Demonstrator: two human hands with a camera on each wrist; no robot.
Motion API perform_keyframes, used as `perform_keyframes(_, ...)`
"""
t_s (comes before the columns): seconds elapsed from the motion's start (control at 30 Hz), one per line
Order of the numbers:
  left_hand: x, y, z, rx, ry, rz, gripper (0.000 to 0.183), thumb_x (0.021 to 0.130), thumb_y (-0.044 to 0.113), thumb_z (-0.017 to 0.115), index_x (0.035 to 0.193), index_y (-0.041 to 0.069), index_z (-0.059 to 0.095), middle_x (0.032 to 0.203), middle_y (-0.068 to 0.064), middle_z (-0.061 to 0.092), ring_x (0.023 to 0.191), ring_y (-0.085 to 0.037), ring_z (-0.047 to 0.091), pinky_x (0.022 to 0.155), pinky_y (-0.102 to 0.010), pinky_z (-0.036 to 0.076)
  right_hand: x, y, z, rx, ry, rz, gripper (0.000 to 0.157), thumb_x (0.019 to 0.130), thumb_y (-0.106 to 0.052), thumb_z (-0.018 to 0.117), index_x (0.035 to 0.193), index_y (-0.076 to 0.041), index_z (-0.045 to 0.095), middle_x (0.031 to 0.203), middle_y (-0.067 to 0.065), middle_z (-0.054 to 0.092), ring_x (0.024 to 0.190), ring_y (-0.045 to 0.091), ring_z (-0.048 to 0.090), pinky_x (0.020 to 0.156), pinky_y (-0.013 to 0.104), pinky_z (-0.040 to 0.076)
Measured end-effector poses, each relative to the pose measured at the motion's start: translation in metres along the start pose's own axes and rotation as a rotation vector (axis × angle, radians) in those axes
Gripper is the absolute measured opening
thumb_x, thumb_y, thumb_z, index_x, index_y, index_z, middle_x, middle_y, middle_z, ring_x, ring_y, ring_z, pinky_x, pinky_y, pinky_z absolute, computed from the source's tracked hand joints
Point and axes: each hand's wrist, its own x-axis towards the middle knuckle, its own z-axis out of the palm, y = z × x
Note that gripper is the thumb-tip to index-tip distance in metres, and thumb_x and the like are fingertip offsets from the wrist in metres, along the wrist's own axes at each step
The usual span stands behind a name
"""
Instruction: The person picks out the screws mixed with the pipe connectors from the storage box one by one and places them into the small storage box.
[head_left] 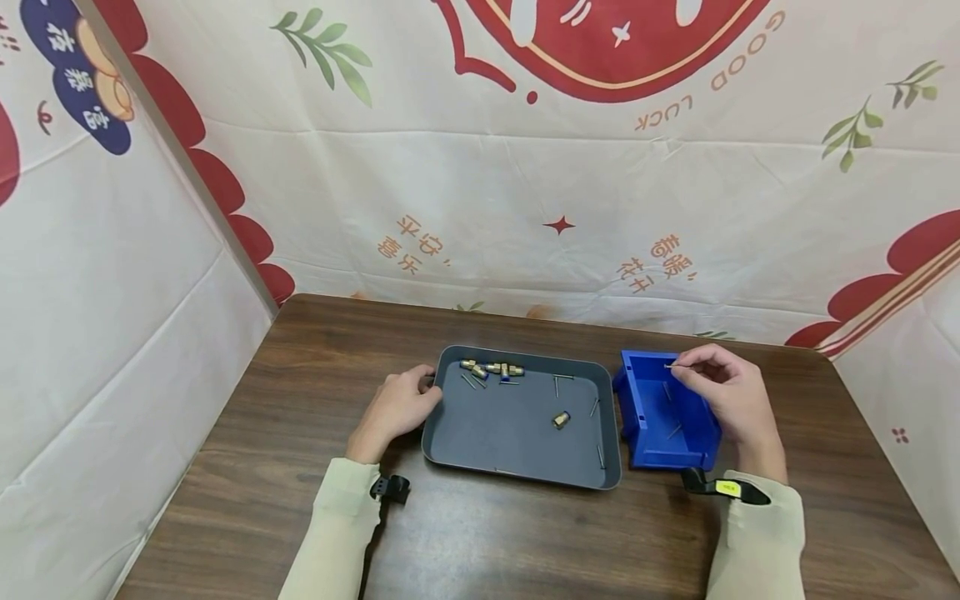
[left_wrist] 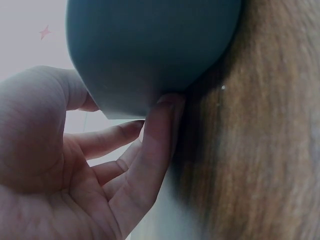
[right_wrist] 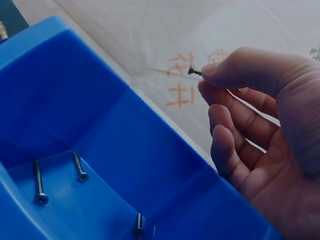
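Observation:
My left hand (head_left: pixel 397 407) grips the left rim of a grey tray (head_left: pixel 495 433); in the left wrist view a thumb and fingertip hold the tray's edge (left_wrist: pixel 150 50). Over the blue bin (head_left: pixel 671 458), my right hand (head_left: pixel 731 396) pinches a small screw (right_wrist: pixel 194 70) between thumb and index finger, its head sticking out. Below it, several screws (right_wrist: pixel 39 182) lie on the bin floor. Inside the tray are several brass pipe fittings with blue ends (head_left: pixel 504 369), a lone fitting (head_left: pixel 561 420) right of the middle, and several loose screws (head_left: pixel 601 456).
The tray and bin stand close together on a brown wooden table (head_left: pixel 525 533). A white printed cloth (head_left: pixel 480 192) hangs behind the table's back edge, and another cloth covers the left side. The bin's raised walls (right_wrist: pixel 165 140) stand beside the right hand.

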Motion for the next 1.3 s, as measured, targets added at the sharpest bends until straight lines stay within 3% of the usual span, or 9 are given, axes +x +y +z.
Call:
perform_keyframes(0.73,0.0011,-0.0010,0.0005,-0.001,0.002,0.012,0.049,0.103,0.025,0.061,0.147,0.008,0.069,0.109,-0.005,0.078,0.084,-0.016,0.069,0.084,-0.047,0.058,-0.0002,0.0041,-0.0005,-0.092,-0.005,0.003,0.013,0.098,0.012,0.074,0.110,0.015,0.071,0.102,-0.005,0.076,0.086,0.012,0.067,0.074,0.017,0.053)
perform_keyframes(1.3,0.0004,-0.0004,-0.0001,-0.003,0.001,0.008,0.049,0.103,0.025,0.061,0.148,0.007,0.069,0.106,-0.004,0.077,0.079,-0.016,0.067,0.081,-0.045,0.057,-0.0003,0.0017,0.0001,0.002,-0.011,0.004,0.019,0.096,0.015,0.074,0.115,0.017,0.069,0.104,-0.002,0.078,0.091,0.012,0.070,0.078,0.016,0.055)
